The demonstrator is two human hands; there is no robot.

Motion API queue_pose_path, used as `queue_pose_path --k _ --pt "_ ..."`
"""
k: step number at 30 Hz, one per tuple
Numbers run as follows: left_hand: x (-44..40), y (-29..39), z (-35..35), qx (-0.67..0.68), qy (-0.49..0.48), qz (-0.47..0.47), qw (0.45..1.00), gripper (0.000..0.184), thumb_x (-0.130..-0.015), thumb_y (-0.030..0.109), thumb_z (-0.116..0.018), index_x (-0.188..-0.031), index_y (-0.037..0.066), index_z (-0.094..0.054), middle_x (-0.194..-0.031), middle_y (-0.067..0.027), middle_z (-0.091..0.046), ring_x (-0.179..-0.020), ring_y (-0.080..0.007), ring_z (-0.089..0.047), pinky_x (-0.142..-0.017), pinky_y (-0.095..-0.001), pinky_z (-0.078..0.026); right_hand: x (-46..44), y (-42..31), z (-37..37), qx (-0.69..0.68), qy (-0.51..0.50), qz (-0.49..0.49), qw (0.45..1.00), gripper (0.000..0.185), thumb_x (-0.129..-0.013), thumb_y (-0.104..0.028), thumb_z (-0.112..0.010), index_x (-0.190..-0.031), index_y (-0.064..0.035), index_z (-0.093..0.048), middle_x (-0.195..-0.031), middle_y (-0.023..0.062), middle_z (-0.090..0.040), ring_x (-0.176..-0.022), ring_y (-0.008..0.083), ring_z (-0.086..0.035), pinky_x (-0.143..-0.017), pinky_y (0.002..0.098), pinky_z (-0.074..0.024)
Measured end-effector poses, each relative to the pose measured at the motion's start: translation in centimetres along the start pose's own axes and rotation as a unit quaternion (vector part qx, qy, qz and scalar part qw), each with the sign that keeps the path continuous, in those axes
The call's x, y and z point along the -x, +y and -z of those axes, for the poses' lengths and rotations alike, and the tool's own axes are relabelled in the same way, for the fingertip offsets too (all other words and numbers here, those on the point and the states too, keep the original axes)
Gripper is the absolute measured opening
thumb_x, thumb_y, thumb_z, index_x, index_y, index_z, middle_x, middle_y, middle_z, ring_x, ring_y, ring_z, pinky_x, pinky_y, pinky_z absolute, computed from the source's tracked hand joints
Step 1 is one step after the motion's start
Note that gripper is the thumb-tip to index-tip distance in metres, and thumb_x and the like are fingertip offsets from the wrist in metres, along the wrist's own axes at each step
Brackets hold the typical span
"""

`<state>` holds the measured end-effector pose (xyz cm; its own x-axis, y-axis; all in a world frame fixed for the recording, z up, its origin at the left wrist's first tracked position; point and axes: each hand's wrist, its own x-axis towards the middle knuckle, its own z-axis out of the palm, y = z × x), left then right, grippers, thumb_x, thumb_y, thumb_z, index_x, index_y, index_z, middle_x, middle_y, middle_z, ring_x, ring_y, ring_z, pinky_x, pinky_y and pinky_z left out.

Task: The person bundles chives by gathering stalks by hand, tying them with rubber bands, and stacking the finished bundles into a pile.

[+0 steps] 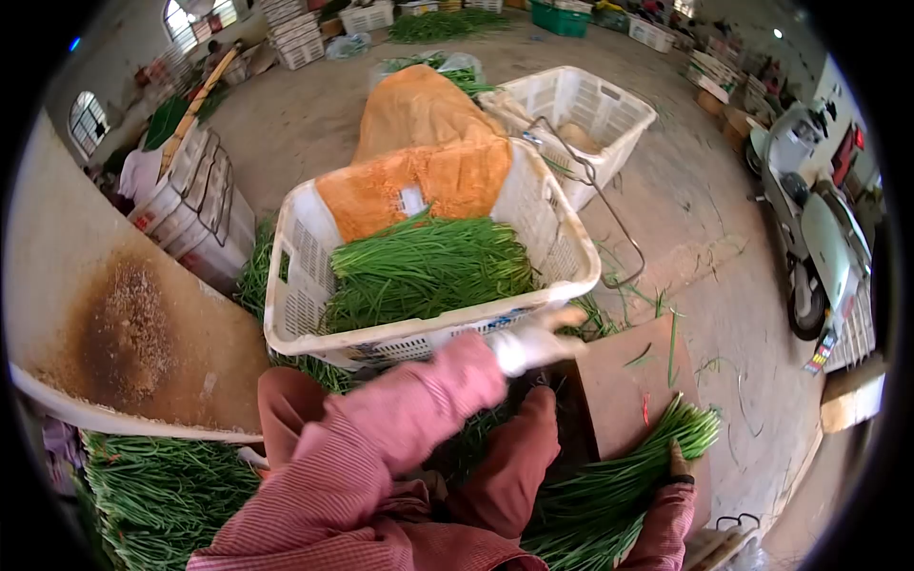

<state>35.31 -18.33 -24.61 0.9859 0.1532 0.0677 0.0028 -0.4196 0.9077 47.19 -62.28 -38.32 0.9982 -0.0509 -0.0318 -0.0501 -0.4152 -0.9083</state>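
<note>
My left hand point(550, 344), blurred by motion and with white at the wrist, reaches across in front of the white plastic crate point(581, 257). Its fingers look stretched apart, with nothing visible in them. At the lower right, my right hand point(679, 464) is closed on a bunch of chives point(609, 490), their pale ends pointing to the upper right. The bunch lies partly over a brown board point(619, 371). Inside the crate is a pile of chives point(433, 266), with an orange mesh sack point(428, 119) draped over its far side.
Behind the crate stands another white crate point(624, 128) beside a bent metal rod point(609, 209). More chives point(167, 504) are heaped at lower left, below a stained pale panel point(190, 324). A scooter point(819, 214) is parked at right. Loose stems and a red strip point(645, 409) lie about.
</note>
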Motion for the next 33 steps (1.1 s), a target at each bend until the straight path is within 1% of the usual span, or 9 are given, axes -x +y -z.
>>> queue_pose_path --k 1,5,7,9,13,16,19,25,33 --pt "1.4 0.7 5.4 0.176 0.054 0.112 0.977 0.048 -0.071 0.018 -0.066 -0.114 0.005 -0.049 -0.117 -0.009 -0.049 -0.107 -0.0212 -0.047 -0.092 -0.0304 -0.036 -1.6 2.2 1.1 -0.027 0.01 -0.004 1.0 0.081 -0.064 -0.011 -0.074 -0.126 0.0002 -0.024 -0.119 0.0123 -0.042 -0.105 0.0201 -0.043 -0.093 0.034 -0.0326" --pt "9.4 -14.0 24.4 -0.029 0.398 0.098 0.912 0.03 -0.073 0.008 -0.064 -0.101 0.006 -0.056 -0.105 -0.0082 -0.056 -0.097 -0.0174 -0.051 -0.086 -0.0283 -0.041 -4.3 -6.8 1.9 0.282 0.229 0.151 0.92 0.074 -0.071 -0.019 -0.068 -0.127 0.0029 -0.025 -0.123 0.0175 -0.039 -0.114 0.0239 -0.038 -0.097 0.0346 -0.0271" --pt "14.1 -13.2 29.1 0.131 0.554 0.135 0.811 0.042 -0.071 0.011 -0.064 -0.11 0.004 -0.051 -0.109 -0.0119 -0.054 -0.1 -0.0201 -0.052 -0.086 -0.0281 -0.04 -5.0 -14.4 -1.6 0.308 0.157 0.287 0.893 0.064 -0.075 -0.015 -0.063 -0.126 0.0037 -0.028 -0.126 0.0182 -0.037 -0.117 0.0247 -0.035 -0.099 0.0336 -0.0244" --pt "19.3 -19.1 34.7 -0.174 0.521 0.289 0.784 0.056 -0.07 0.016 -0.064 -0.121 0.003 -0.042 -0.115 -0.0167 -0.05 -0.105 -0.0247 -0.049 -0.089 -0.0282 -0.037 -4.1 -22.5 -9.4 0.185 0.028 0.337 0.923 0.052 -0.076 -0.006 -0.059 -0.122 0.0034 -0.036 -0.125 0.0162 -0.04 -0.115 0.0229 -0.038 -0.097 0.0325 -0.0271" --pt "21.4 -21.4 34.5 -0.124 0.449 0.435 0.77 0.063 -0.069 0.018 -0.064 -0.123 0.001 -0.037 -0.114 -0.0185 -0.05 -0.102 -0.0271 -0.051 -0.089 -0.0284 -0.038 3.3 -35.2 -29.5 0.113 -0.24 0.393 0.88 0.043 -0.073 0.001 -0.058 -0.115 -0.0006 -0.046 -0.109 0.0098 -0.052 -0.102 0.0201 -0.047 -0.09 0.0302 -0.0349" --pt "21.2 -23.2 33.8 -0.078 0.377 0.451 0.805 0.053 -0.07 0.015 -0.06 -0.118 0.001 -0.042 -0.1 -0.0195 -0.056 -0.09 -0.0287 -0.056 -0.082 -0.0302 -0.043 7.9 -35.8 -44.8 0.178 -0.384 0.56 0.712 0.047 -0.069 -0.008 -0.061 -0.113 -0.0063 -0.048 -0.109 0.0123 -0.052 -0.102 0.0278 -0.047 -0.089 0.0332 -0.0376" --pt "21.5 -25.0 32.9 -0.047 0.441 0.409 0.797 0.043 -0.067 0.004 -0.059 -0.108 0.003 -0.049 -0.08 -0.0088 -0.057 -0.072 -0.0165 -0.055 -0.068 -0.0259 -0.045 13.7 -34.3 -58.0 0.274 -0.412 0.638 0.591 0.046 -0.069 -0.019 -0.062 -0.111 -0.0072 -0.048 -0.112 0.0117 -0.051 -0.106 0.0276 -0.045 -0.092 0.0364 -0.0339" --pt "21.9 -23.5 32.7 0.009 0.454 0.344 0.822 0.033 -0.069 0.012 -0.056 -0.1 0.002 -0.05 -0.082 -0.0217 -0.056 -0.077 -0.0349 -0.056 -0.069 -0.0359 -0.044 22.1 -27.5 -75.8 0.344 -0.499 0.593 0.531 0.058 -0.07 -0.022 -0.062 -0.121 -0.0076 -0.038 -0.125 0.0117 -0.039 -0.116 0.0265 -0.036 -0.096 0.0375 -0.029" --pt "22.2 -24.2 32.4 0.057 0.46 0.304 0.832 0.041 -0.065 0.006 -0.056 -0.104 0.0 -0.046 -0.086 -0.0191 -0.055 -0.08 -0.0312 -0.054 -0.075 -0.0333 -0.042 24.8 -20.4 -84.3 0.467 -0.346 0.637 0.507 0.058 -0.072 -0.015 -0.057 -0.124 -0.007 -0.032 -0.119 0.0095 -0.041 -0.109 0.0254 -0.039 -0.095 0.0417 -0.0281"
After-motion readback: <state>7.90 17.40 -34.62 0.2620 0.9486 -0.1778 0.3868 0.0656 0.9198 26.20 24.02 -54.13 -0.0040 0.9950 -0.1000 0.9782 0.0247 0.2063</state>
